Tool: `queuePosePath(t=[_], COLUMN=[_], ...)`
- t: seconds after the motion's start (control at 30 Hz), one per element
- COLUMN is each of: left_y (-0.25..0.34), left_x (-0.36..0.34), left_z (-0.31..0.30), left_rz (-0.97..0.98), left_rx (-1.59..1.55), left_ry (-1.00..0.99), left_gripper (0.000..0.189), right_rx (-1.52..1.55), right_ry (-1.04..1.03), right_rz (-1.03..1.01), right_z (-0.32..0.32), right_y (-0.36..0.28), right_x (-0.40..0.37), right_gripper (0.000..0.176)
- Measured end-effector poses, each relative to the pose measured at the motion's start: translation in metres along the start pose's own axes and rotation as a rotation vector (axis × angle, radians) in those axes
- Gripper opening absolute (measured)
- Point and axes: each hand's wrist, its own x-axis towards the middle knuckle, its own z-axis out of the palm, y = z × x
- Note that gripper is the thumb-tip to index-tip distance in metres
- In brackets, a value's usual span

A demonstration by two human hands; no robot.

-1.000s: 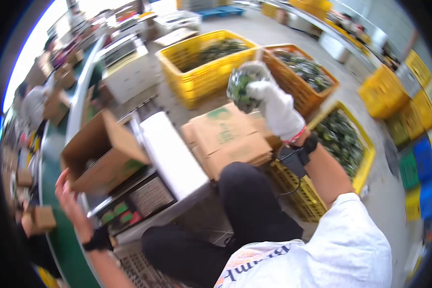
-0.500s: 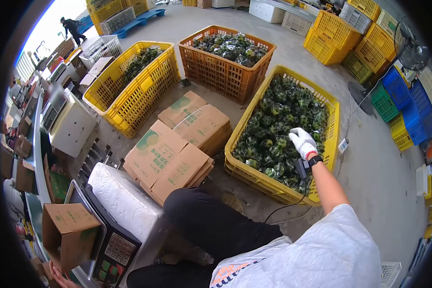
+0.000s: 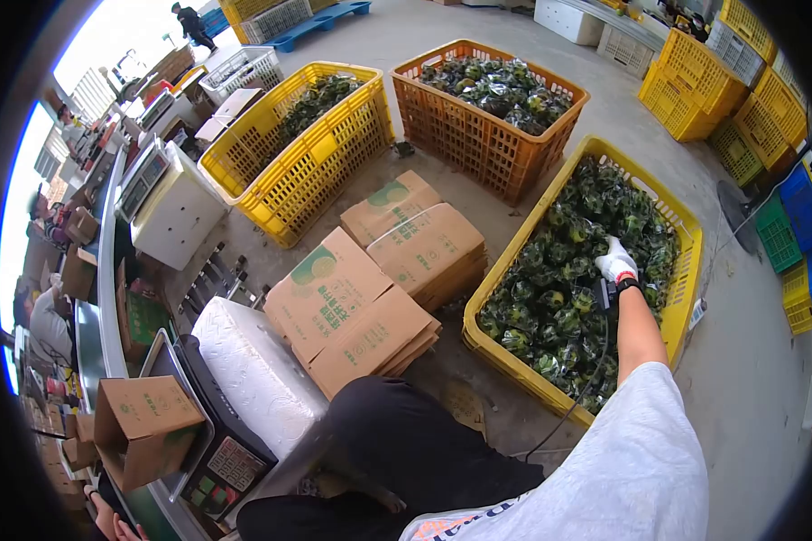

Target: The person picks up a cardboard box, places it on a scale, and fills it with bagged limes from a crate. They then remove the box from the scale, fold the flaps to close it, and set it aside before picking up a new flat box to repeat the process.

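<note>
My right hand (image 3: 615,263), in a white glove with a red cuff, reaches into a yellow crate (image 3: 478,335) on the right. Its fingers curl down among green fruit in clear plastic wrap (image 3: 550,293), which nearly covers the crate's inside. The fingertips are partly hidden there, closed on one of the wrapped fruits. A black watch (image 3: 627,285) is on that wrist, with a small dark device and cable beside it. My left hand is out of view. To the left of the crate lie stacked flat cartons (image 3: 334,293) with green print.
Behind stand an orange crate (image 3: 474,122) of wrapped fruit and a yellow crate (image 3: 307,180), partly filled. At left are a white foam box (image 3: 253,374), a scale (image 3: 230,464) and an open carton (image 3: 149,428). Another person's hands (image 3: 108,518) show at the lower left.
The view has turned left, so the crates and cartons sit farther right. My right hand stays among the wrapped fruit, its fingers now more curled down.
</note>
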Motion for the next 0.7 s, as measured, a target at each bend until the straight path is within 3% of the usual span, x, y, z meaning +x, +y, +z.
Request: queuePosePath(t=[0.2, 0.23, 0.3, 0.37, 0.4, 0.43, 0.5, 0.53, 0.57, 0.63, 0.7], left_y=[0.011, 0.013, 0.016, 0.011, 0.004, -0.003, -0.02, -0.024, -0.027, -0.027, -0.028], left_x=[-0.003, -0.004, -0.006, -0.005, -0.005, -0.005, -0.005, -0.008, -0.01, -0.018, -0.026], left_z=[0.004, 0.008, 0.014, 0.015, 0.015, 0.015, 0.008, 0.005, 0.002, -0.003, -0.008], left_rz=[-0.047, -0.059, -0.039, -0.014, -0.035, -0.058, -0.069, -0.079, -0.085, -0.192, -0.167], left_rx=[-0.033, -0.047, -0.028, -0.011, -0.007, -0.002, -0.006, -0.005, -0.003, -0.096, -0.031], left_ry=[-0.006, 0.005, -0.013, -0.023, -0.02, -0.015, -0.035, -0.05, -0.045, -0.034, -0.032], left_gripper=[0.039, 0.038, 0.038, 0.038, 0.039, 0.039, 0.039, 0.039, 0.039, 0.04, 0.039], right_rx=[0.189, 0.421, 0.431, 0.37, 0.422, 0.421, 0.709, 0.89, 0.885, 1.186, 1.227], right_ry=[-0.147, -0.308, -0.413, -0.396, -0.446, -0.442, -0.29, -0.462, -0.464, -0.642, -0.692], right_rz=[-0.288, -0.303, -0.423, -0.873, -0.665, -0.661, -0.551, -0.311, -0.318, -0.138, -0.113], right_z=[-0.007, 0.0, -0.014, -0.013, -0.02, -0.018, -0.022, -0.029, -0.036, -0.056, -0.047], right_y=[0.044, 0.06, 0.064, 0.083, 0.076, 0.072, 0.062, 0.053, 0.046, 0.014, 0.018], right_x=[-0.017, -0.011, -0.033, -0.02, -0.034, -0.042, -0.055, -0.06, -0.068, -0.102, -0.091], right_gripper=[0.066, 0.054, 0.029, 0.013, 0.029, 0.029, 0.036, 0.045, 0.045, 0.05, 0.048])
